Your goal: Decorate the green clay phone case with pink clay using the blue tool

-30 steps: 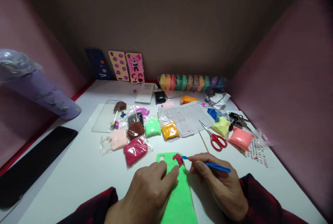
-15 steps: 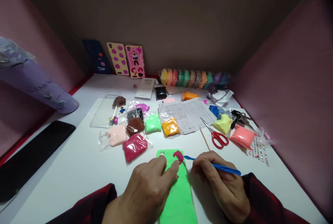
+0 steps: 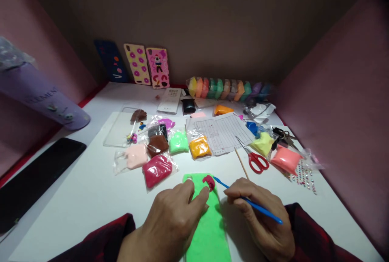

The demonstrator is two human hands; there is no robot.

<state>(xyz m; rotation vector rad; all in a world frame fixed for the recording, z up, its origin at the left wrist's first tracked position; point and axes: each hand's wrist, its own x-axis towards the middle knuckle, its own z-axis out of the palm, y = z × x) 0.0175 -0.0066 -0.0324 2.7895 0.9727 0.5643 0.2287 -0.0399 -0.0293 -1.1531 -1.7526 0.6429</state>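
A phone case covered in bright green clay (image 3: 209, 225) lies on the table in front of me. Near its top right corner sits a curved dark pink clay piece (image 3: 209, 182). My left hand (image 3: 170, 217) rests over the case's left side with fingers curled, holding it, its thumb tip at the pink clay's lower edge. In my right hand (image 3: 258, 213) is a thin blue modelling tool (image 3: 261, 208), pinched like a pen. Its tip is close beside the pink piece; whether they touch I cannot tell.
Bagged clay lies beyond the case, including dark pink (image 3: 158, 170) and orange (image 3: 199, 147). Red-handled scissors (image 3: 258, 162) and a wooden stick (image 3: 242, 163) lie ahead of my right hand. A purple bottle (image 3: 45, 95) and a black phone (image 3: 42, 183) are at left.
The blue tool has tilted more steeply, its back end lower and its tip slightly higher by the pink clay. My left hand stays on the case. The view has shifted slightly.
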